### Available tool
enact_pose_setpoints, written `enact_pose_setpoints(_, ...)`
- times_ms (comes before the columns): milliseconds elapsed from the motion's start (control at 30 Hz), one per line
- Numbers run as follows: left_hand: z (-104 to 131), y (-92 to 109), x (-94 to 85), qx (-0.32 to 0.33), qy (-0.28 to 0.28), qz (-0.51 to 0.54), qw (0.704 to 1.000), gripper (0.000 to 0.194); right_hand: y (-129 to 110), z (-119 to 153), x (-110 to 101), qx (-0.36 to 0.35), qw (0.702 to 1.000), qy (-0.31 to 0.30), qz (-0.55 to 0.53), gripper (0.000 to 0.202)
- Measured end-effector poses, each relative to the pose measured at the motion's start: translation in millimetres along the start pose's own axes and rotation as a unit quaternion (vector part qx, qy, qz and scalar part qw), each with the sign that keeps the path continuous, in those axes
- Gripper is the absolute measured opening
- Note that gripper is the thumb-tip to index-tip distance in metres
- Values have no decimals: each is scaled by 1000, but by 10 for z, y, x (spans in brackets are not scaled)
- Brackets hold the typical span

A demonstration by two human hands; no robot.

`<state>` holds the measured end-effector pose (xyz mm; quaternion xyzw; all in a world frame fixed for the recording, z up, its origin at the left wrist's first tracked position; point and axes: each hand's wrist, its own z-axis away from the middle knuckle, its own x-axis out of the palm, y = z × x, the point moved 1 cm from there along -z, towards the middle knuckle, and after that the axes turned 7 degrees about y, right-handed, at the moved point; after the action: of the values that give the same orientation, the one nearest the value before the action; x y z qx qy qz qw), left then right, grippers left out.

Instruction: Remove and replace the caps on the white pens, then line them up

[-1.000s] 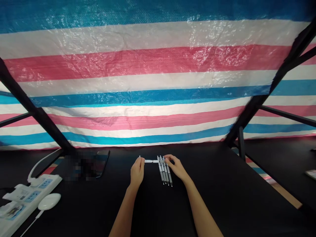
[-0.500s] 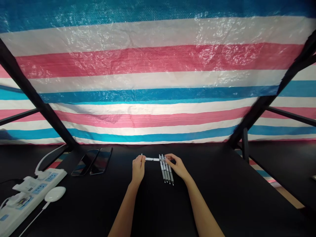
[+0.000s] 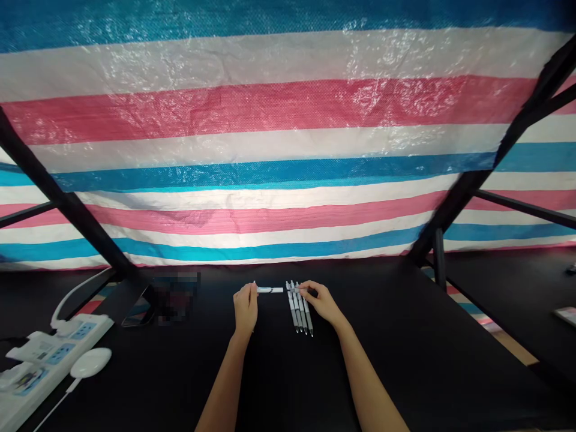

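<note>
My left hand [image 3: 246, 309] pinches a white pen [image 3: 271, 290] that lies level and points to the right, its middle showing dark marks. A small white tip sticks up above the left fingertips; whether it belongs to another pen under the hand I cannot tell. Opposite, my right hand [image 3: 320, 302] is closed on a slim pen part [image 3: 292, 290], partly hidden by the fingers. A narrow gap separates this part from the white pen's end. Under and beside the right fingertips, several white pens with grey grips [image 3: 300, 315] lie side by side, their points toward me.
At the left stand a white power strip [image 3: 67, 360] with plugs and a round white charger [image 3: 90, 362] on a cable. A dark phone [image 3: 139, 309] lies behind them, beside a blurred patch. Black frame bars [image 3: 76, 210] rise before a striped tarp [image 3: 270, 108].
The white pen and the slim part, joined before, now show a gap between them. My left hand has shifted slightly left. The whole view has turned a little.
</note>
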<state>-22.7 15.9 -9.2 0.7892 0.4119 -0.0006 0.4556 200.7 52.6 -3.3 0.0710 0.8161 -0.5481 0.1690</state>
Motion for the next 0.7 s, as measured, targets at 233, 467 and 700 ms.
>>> enact_pose_setpoints(233, -18, -3, -23, -15, -7, 19, 1000, 37, 22, -21, -75, 17, 999, 44, -5, 26)
enact_pose_setpoints(467, -24, 19, -48, -23, 5, 21, 1000, 37, 44, -26, -87, 23, 998, 56, -9, 27)
enact_pose_setpoints(700, -25, 23, -72, -48, 7, 32, 998, 39, 109, -40, -161, 41, 995, 85, -19, 29)
